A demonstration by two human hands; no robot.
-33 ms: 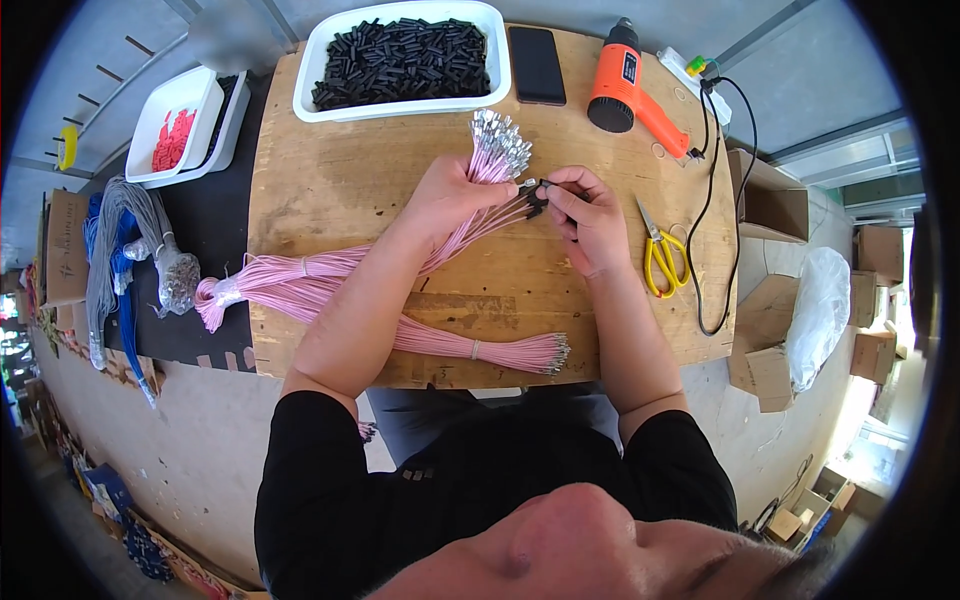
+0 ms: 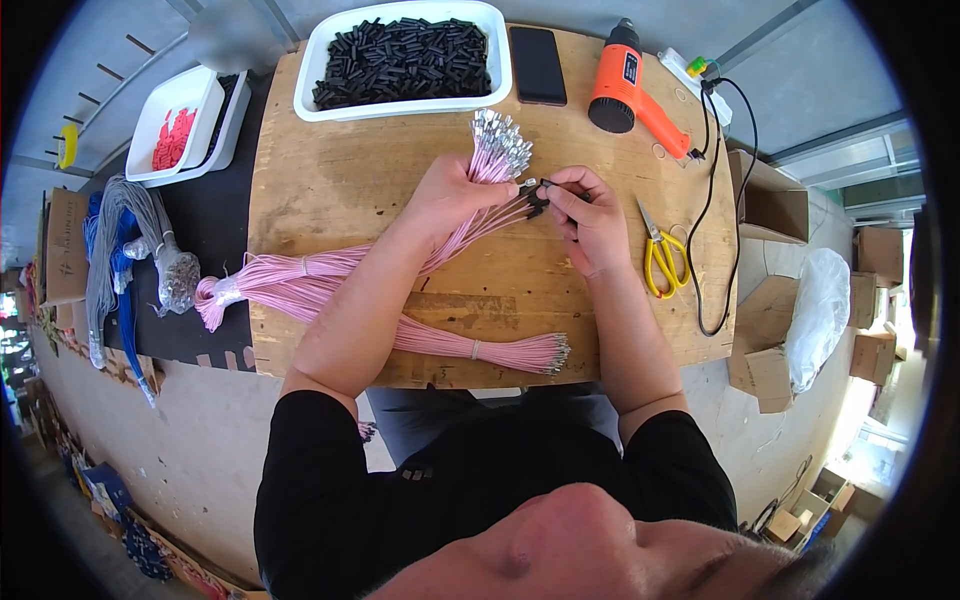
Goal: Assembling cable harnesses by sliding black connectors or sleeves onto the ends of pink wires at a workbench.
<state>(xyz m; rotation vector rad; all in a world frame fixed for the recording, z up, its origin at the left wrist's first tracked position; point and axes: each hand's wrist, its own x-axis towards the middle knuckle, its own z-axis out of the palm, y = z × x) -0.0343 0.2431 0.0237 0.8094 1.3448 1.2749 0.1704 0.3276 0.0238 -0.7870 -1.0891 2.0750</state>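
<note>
At the left edge of the tabletop [image 2: 345, 165] lies the tied end of a pink wire bundle [image 2: 305, 280]. The left hand [image 2: 450, 200] presses its thumb on pink wires, whose metal terminals [image 2: 503, 143] fan toward the back edge; its other fingers are mostly hidden. A second pink bundle [image 2: 500, 353] lies along the front edge. The right hand [image 2: 594, 222] pinches a small black sleeve [image 2: 543, 188] between thumb and forefinger. Yellow-handled scissors [image 2: 665, 262] lie near the right edge. Nothing has visibly shifted since the earlier frame.
</note>
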